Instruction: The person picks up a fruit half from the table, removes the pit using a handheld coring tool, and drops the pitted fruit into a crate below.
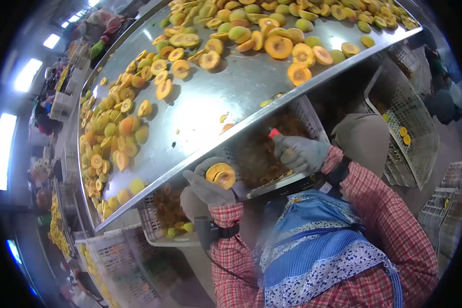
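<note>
Head view: left hand (206, 187), gloved, closed around a halved fruit (220, 175) with the cut face turned up and out, held just under the edge of the steel table (215, 102) and over a white crate (313, 128) of scraps, probably so waste dropped into it. Right hand (299, 153), also gloved, clenched on a small red-tipped tool (274, 133) (blade end hidden), raised beside the fruit; cut halves (280, 46) spread face-up across the table, whole ones heaped along its far side
</note>
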Motion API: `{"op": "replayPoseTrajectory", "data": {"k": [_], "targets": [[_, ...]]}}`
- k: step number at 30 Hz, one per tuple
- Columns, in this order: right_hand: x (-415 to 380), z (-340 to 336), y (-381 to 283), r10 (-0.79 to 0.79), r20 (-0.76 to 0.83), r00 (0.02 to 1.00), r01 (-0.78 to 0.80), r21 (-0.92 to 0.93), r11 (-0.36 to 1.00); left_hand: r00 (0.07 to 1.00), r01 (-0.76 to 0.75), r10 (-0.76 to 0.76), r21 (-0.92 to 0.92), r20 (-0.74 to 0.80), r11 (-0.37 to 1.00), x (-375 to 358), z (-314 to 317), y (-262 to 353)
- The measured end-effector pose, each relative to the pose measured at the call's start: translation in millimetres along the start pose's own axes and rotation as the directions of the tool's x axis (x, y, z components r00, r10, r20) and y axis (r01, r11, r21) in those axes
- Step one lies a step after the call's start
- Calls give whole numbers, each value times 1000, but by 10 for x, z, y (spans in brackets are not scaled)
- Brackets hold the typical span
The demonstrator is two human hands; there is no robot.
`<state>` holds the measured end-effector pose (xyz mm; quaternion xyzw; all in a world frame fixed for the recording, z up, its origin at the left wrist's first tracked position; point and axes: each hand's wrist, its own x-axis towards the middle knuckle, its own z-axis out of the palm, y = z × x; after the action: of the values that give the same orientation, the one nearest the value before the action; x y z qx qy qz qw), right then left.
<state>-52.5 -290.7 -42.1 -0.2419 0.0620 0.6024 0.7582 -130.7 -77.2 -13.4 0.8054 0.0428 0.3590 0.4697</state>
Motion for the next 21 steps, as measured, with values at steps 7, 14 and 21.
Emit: {"op": "replayPoseTrajectory", "data": {"k": [7, 14, 21], "targets": [[154, 781, 463, -441, -204, 874, -234, -972, -14, 649, 701, -761, -408, 21, 586, 27, 207, -21], [277, 617, 394, -408, -302, 862, -447, -833, -328, 655, 704, -730, -509, 196, 495, -190, 428, -407], [580, -889, -194, -849, -57, 525, -440, -873, -213, 678, 702, -714, -132, -174, 699, -771, 537, -1811]]}}
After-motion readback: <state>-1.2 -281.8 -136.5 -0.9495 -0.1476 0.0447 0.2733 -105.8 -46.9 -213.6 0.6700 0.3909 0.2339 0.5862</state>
